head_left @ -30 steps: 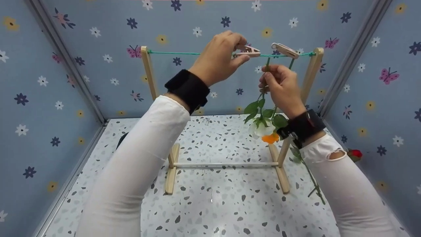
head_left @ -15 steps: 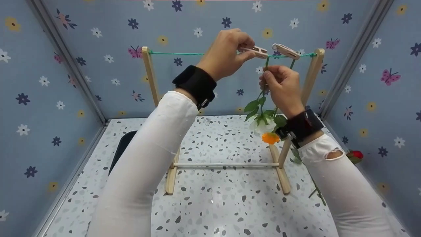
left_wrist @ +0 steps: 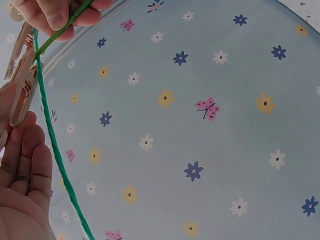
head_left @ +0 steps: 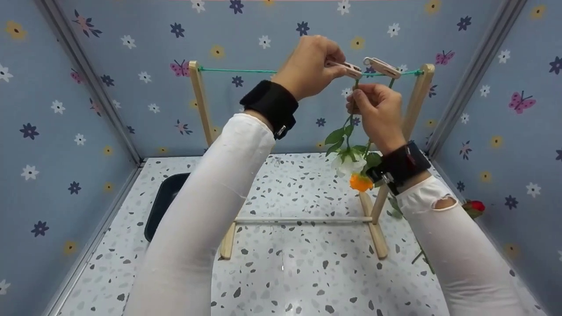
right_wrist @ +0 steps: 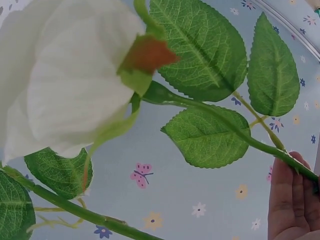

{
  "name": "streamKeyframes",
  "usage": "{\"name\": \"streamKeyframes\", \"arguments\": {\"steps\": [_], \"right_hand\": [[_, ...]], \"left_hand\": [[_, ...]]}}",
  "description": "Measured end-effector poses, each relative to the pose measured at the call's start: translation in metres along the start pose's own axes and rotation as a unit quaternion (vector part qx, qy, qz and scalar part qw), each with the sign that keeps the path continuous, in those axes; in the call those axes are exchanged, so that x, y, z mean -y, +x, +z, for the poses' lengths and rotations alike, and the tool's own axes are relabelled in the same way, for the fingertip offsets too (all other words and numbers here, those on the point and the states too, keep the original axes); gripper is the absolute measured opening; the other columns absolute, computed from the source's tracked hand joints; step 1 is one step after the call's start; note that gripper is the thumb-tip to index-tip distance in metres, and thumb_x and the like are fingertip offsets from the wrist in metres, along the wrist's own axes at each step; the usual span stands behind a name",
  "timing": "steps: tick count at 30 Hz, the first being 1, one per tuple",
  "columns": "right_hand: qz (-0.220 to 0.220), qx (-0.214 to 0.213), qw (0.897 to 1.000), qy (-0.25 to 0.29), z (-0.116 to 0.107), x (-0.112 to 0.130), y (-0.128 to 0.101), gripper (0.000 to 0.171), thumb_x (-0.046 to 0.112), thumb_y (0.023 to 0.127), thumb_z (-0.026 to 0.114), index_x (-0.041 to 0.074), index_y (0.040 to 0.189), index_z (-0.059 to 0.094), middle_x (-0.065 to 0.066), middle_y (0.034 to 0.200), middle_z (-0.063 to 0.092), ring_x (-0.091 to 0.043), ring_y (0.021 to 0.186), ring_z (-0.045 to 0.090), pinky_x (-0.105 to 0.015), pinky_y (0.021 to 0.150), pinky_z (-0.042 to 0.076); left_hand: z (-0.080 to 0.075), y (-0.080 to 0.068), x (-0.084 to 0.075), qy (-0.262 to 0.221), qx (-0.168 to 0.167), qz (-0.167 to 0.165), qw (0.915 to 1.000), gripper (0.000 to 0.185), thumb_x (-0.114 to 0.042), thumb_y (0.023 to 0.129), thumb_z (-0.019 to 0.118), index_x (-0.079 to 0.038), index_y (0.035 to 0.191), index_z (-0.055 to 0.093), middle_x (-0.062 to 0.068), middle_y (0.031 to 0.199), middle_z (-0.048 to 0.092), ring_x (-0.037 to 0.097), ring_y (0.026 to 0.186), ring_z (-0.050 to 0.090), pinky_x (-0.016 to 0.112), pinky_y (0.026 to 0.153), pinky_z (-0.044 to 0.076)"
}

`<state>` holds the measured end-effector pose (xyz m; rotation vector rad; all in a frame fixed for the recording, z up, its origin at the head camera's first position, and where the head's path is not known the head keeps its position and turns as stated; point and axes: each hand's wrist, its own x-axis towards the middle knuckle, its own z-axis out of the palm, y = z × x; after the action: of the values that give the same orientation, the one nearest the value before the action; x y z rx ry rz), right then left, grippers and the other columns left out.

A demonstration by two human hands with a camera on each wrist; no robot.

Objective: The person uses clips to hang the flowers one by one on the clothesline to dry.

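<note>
A small wooden rack carries a green string between its posts. My left hand pinches a pale clothespin on the string; in the left wrist view the clothespin sits against the string. Just below, my right hand holds a white flower upside down by its stem, the stem tip up at the clothespin. The white bloom and its leaves fill the right wrist view. A second clothespin holds an orange flower hanging further right.
A dark tray lies on the speckled floor at the left, partly behind my left arm. A red flower lies at the right wall. Patterned blue walls close in on three sides.
My left hand has slid the clothespin rightwards along the string toward the stem tip. The right hand has stayed put with the flower. More of the dark tray shows.
</note>
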<state>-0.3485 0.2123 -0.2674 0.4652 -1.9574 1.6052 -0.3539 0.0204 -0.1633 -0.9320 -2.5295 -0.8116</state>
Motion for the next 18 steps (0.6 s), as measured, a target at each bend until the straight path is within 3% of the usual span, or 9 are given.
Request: {"name": "streamKeyframes", "arguments": {"steps": [18], "right_hand": [[-0.007, -0.008, 1.0, 0.024, 0.0012, -0.0019, 0.0034, 0.013, 0.004, 0.109, 0.062, -0.001, 0.11, 0.073, -0.003, 0.09, 0.077, -0.011, 0.077, 0.076, -0.024, 0.08, 0.065]], "left_hand": [[0.0029, 0.0077, -0.0041, 0.003, 0.026, -0.019, 0.9995, 0.027, -0.023, 0.111, 0.064, -0.004, 0.123, 0.08, 0.011, 0.124, 0.073, 0.013, 0.1, 0.063, 0.02, 0.087, 0.053]]}}
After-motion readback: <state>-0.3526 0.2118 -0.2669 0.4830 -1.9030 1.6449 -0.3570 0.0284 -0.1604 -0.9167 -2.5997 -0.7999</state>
